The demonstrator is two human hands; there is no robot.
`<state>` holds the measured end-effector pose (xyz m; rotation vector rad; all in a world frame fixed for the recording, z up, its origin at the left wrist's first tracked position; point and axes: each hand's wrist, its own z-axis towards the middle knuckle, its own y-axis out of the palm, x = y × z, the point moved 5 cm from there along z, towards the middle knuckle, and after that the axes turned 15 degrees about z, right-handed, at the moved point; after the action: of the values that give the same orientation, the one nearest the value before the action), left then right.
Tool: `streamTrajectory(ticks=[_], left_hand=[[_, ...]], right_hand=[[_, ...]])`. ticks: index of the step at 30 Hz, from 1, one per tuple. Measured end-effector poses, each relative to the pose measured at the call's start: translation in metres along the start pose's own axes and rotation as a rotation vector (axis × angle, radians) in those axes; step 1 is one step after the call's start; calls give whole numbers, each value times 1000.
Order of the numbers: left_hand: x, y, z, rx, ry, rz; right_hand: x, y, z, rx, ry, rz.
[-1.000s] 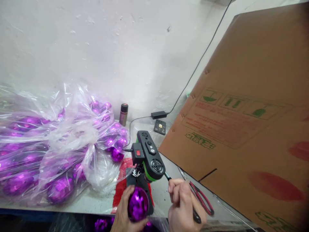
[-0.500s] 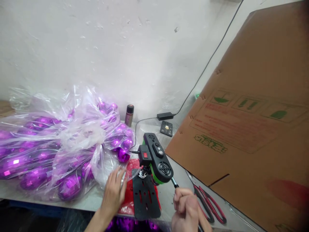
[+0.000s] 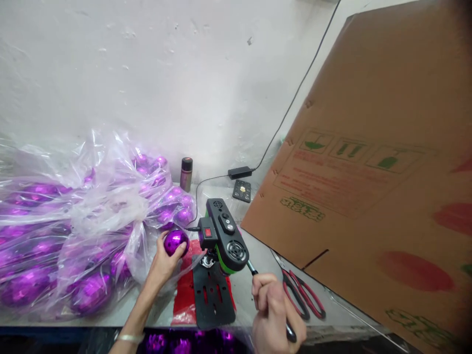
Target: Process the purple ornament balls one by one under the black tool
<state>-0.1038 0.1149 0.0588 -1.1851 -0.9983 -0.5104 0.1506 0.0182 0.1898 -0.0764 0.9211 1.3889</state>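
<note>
We see a mirror-glossy ball (image 3: 176, 242) near crinkled, shiny clear plastic sheeting (image 3: 103, 209). At the front edge of the surface (image 3: 243, 291), a matt plate (image 3: 214, 307) overlies glossy red plastic (image 3: 183, 292). By the right edge we find a matt cardboard box (image 3: 342, 172); past the back edge, a pitted wall (image 3: 177, 78).

Machine (image 3: 227, 231) between bagged balls (image 3: 92, 292) and carton (image 3: 368, 98)
Bag (image 3: 106, 216) lies left on the bench (image 3: 241, 295), carton stands right; scissors (image 3: 287, 274) lie between machine and carton, bottle (image 3: 186, 175) and adapter (image 3: 240, 172) behind the machine.
</note>
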Motion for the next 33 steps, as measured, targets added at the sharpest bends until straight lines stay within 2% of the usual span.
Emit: streamTrajectory(ticks=[2, 4, 6, 8, 11, 16, 19, 21, 25, 33], left_hand=[[-12, 0, -32, -55, -149, -339], [-20, 11, -66, -153, -256, -606], [-24, 28, -93, -219, -323, -705], [-26, 43, -107, -243, -334, -663], [-26, 54, -105, -196, -223, -481], [-22, 58, -98, -190, 10, -150], [-13, 57, -102, -115, 151, -4], [-6, 58, -103, -73, 209, 49], [5, 63, -101, -78, 291, 101], [3, 59, -101, -109, 362, 126]], right_hand=[[-3, 4, 4, -7, 7, 8], [-6, 7, 8, -16, 21, 8], [-7, 8, 11, -22, 45, -10], [-8, 9, 12, -32, 58, -27], [-8, 9, 12, -62, 55, -30], [-7, 7, 9, -94, 50, -28], [-7, 6, 8, -90, 51, -25], [-7, 5, 7, -90, 63, -30], [-7, 3, 6, -93, 73, -26], [-6, 2, 5, -89, 67, -27]])
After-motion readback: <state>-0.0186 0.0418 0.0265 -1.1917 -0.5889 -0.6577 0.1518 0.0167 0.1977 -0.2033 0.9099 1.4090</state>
